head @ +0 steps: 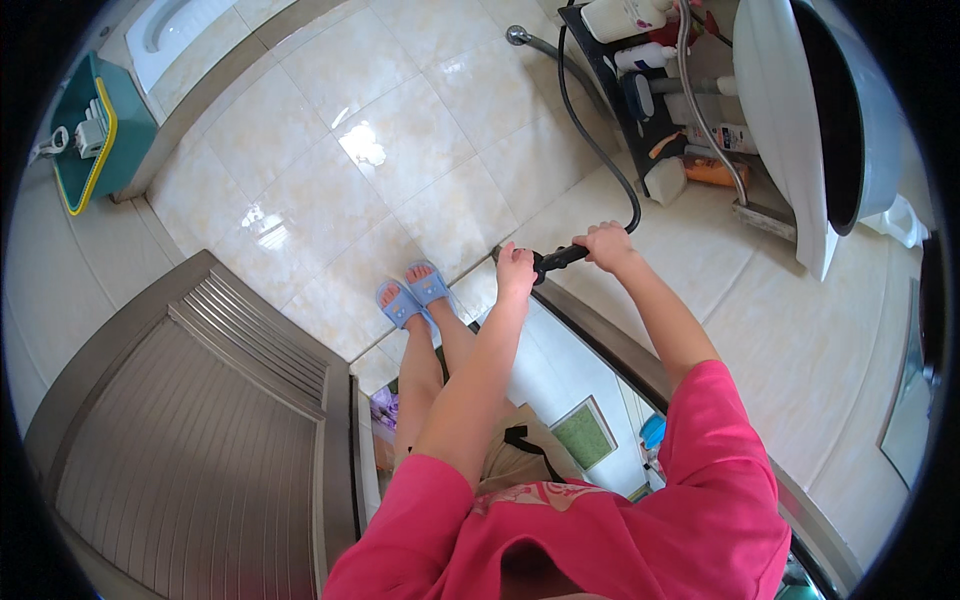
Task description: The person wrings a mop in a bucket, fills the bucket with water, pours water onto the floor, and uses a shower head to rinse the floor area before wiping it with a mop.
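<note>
A black hand shower (pixel 562 259) is held in front of me, its round head towards the left and its handle towards the right. My right hand (pixel 607 246) is closed around the handle's end, where the black hose (pixel 589 139) comes out and curves up beside the shelf. At the head's left side is my left hand (pixel 515 271), with curled fingers against it; whether they grip it is hidden by the hand itself. No water is seen coming from the head.
Tiled floor (pixel 330 180) with wet-looking shine lies ahead. A louvred door (pixel 195 427) stands at lower left, a green bin (pixel 127 142) at upper left. At right are a black shelf (pixel 600 67) with bottles, a white washbasin (pixel 780 120) and a grey basin (pixel 874 127). My slippered feet are by the threshold.
</note>
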`<state>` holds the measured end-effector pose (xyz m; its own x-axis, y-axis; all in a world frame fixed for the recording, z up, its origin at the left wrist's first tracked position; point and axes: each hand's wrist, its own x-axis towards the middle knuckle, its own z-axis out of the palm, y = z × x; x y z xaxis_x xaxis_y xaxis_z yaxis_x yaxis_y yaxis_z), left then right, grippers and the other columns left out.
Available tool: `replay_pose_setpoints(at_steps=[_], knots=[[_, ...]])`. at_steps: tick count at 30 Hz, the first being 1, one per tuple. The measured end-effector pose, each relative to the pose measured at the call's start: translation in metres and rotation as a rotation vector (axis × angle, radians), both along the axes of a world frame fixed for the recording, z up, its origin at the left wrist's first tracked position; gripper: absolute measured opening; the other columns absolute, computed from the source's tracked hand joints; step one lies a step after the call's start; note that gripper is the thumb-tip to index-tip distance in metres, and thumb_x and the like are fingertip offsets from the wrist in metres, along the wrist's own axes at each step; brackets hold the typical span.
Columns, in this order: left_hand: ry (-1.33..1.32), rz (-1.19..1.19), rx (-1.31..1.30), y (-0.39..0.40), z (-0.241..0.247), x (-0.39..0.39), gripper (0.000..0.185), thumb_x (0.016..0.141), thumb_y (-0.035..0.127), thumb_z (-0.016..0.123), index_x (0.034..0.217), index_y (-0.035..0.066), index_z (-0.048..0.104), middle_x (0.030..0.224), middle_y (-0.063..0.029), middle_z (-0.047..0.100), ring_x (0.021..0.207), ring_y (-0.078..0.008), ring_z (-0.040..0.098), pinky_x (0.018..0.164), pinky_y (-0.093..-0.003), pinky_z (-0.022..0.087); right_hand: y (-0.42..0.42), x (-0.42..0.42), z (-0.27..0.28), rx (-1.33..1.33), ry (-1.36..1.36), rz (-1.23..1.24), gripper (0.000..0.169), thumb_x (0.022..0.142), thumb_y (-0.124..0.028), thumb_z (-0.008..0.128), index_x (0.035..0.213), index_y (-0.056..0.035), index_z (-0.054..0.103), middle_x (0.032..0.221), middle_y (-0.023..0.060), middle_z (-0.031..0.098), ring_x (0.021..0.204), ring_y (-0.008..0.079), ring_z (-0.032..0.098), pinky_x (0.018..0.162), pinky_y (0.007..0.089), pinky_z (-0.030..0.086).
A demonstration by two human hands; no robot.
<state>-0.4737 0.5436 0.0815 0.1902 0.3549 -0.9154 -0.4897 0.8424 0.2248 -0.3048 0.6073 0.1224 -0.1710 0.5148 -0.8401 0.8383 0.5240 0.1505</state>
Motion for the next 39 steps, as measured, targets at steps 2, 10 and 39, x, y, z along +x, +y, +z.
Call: replay_pose_setpoints(at_steps=[2, 10, 39], knots=[[0.021, 0.028, 0.060, 0.007, 0.001, -0.005, 0.052, 0.083, 0.017, 0.046, 0.128, 0.004, 0.023, 0.116, -0.0105, 0.041, 0.097, -0.0169, 0.048, 0.078, -0.0321, 0.044, 0.008, 0.009, -0.009, 0.046, -0.004, 0.025, 0.028, 0.065, -0.024, 0.065, 0.093, -0.0254, 0.059, 0.085, 0.0021, 0.057, 0.087, 0.0202, 0.053, 0.078, 0.0337, 0.038], [0.051, 0.031, 0.130, 0.020, 0.004, -0.019, 0.049, 0.084, 0.017, 0.045, 0.127, 0.004, 0.025, 0.120, -0.0103, 0.040, 0.099, -0.0176, 0.048, 0.081, -0.0334, 0.042, 0.037, 0.013, -0.026, 0.142, 0.030, 0.133, 0.030, 0.066, -0.022, 0.064, 0.095, -0.0250, 0.058, 0.082, 0.0013, 0.056, 0.086, 0.0185, 0.052, 0.077, 0.0325, 0.037], [0.211, 0.071, 0.225, 0.055, -0.003, -0.040, 0.046, 0.082, 0.012, 0.043, 0.125, 0.002, 0.029, 0.120, -0.0115, 0.041, 0.101, -0.0200, 0.048, 0.079, -0.0324, 0.043, 0.128, -0.044, -0.011, 0.383, 0.348, 0.232, 0.032, 0.067, -0.023, 0.063, 0.098, -0.0253, 0.057, 0.079, 0.0006, 0.055, 0.082, 0.0180, 0.052, 0.072, 0.0317, 0.036]])
